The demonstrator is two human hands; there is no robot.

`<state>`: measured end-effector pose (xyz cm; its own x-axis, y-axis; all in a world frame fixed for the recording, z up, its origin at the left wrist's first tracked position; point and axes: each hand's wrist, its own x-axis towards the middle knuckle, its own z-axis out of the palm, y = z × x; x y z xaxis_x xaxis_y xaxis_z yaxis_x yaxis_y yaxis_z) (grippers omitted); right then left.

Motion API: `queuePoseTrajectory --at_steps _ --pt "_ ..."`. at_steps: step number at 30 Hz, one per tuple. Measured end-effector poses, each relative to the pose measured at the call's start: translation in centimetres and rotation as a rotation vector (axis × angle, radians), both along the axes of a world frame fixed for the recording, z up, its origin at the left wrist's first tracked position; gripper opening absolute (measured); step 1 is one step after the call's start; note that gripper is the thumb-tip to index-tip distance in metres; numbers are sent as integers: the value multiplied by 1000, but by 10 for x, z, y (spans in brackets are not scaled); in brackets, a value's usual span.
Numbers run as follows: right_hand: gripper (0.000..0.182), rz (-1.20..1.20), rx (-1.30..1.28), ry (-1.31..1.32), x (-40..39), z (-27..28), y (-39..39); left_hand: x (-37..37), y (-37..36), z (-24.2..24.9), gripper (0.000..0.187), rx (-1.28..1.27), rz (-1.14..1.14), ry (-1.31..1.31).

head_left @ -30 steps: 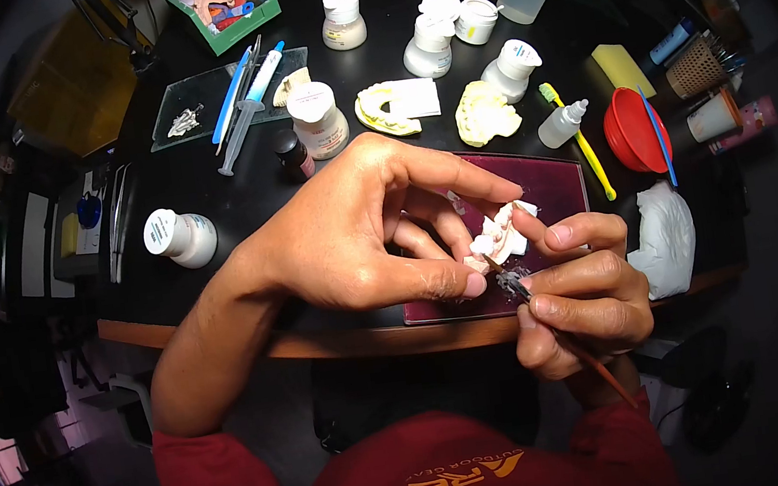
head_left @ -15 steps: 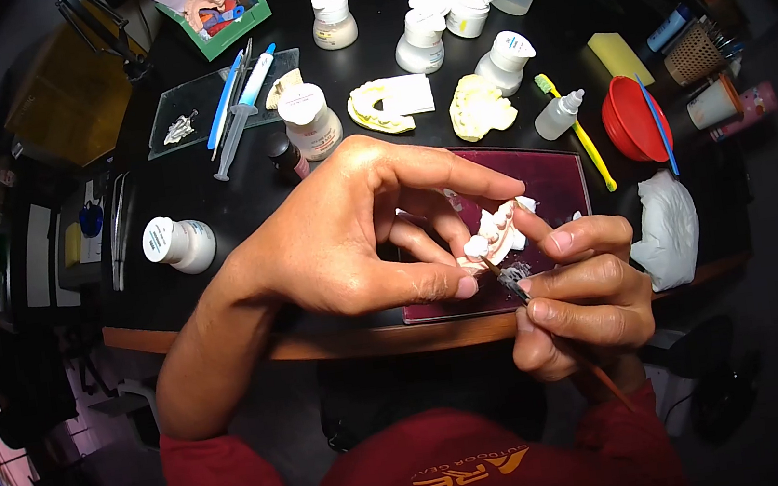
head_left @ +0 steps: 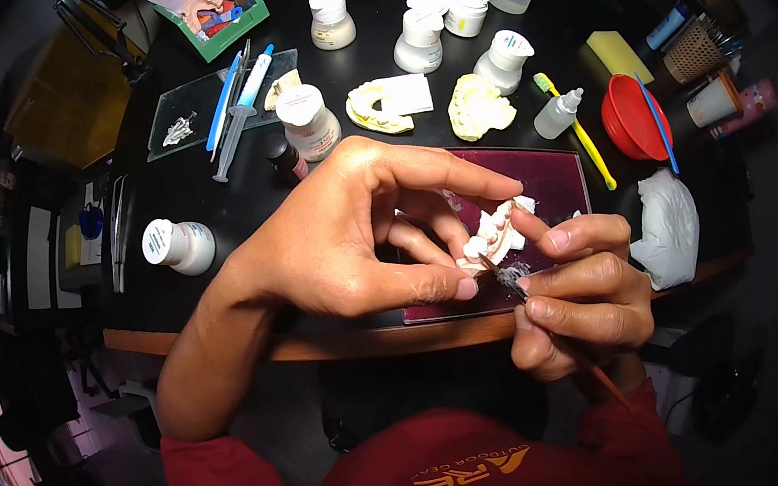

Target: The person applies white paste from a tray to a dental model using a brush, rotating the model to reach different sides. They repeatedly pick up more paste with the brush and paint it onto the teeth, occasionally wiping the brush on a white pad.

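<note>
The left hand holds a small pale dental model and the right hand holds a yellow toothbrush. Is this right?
No: the head view shows the right hand holding a thin brown-handled brush; the left hand does hold the model.

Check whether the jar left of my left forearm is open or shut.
Shut: the jar has its white lid on, covering the mouth.

The left hand (head_left: 359, 237) holds a dental model (head_left: 495, 235) between its thumb and index finger, the model bridging the gap between their tips. The right hand (head_left: 580, 292) grips a slim brush (head_left: 587, 364) just below those fingertips — its tip at the model's near end, perhaps touching a white tooth, though it is too small to be sure. Beneath the fingers lies a dark red tray (head_left: 551, 174); beyond the left knuckles stands a white-capped jar (head_left: 309, 122).
</note>
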<state>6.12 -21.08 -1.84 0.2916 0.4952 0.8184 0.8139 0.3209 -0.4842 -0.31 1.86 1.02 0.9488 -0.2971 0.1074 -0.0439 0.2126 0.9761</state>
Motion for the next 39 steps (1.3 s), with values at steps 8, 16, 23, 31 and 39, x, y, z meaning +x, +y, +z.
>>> queuePoseTrajectory --at_steps 8,16,23,31,39 --pt "18 19 -68 -38 1 2 -2 0 1 0 57 8 -9 21" --pt "17 21 -74 -50 1 2 -2 0 2 1 57 14 -17 28" --pt "14 -3 22 15 -1 1 1 -1 3 1 57 -5 -25 46" --pt "16 8 -15 23 4 5 1 1 6 1 56 -33 -56 38" --pt "18 72 -56 4 9 12 2 2 9 1 57 -34 -93 52"
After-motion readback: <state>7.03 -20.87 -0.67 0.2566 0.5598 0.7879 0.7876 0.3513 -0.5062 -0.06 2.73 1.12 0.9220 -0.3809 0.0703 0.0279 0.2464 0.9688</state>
